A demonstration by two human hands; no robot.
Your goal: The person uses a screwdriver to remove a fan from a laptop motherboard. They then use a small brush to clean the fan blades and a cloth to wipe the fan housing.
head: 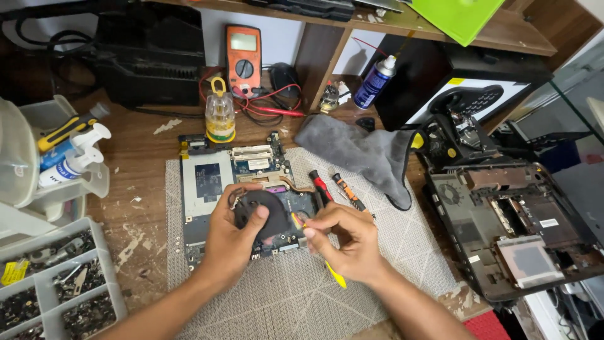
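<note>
Board (207,182) on mat (377,252), fan (261,211) over it; cloth (358,151) behind-R, chassis (503,220) far R, screw tray (56,283) L.

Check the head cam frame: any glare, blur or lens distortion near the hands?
Head view: even, soft light, only faint shadows under the hands. The left hand, the black fan it holds and the right hand are sharp, no motion blur. Mild glare on the green sheet at top. Wide-angle bowing shows along the shelf edge and frame borders.
</note>
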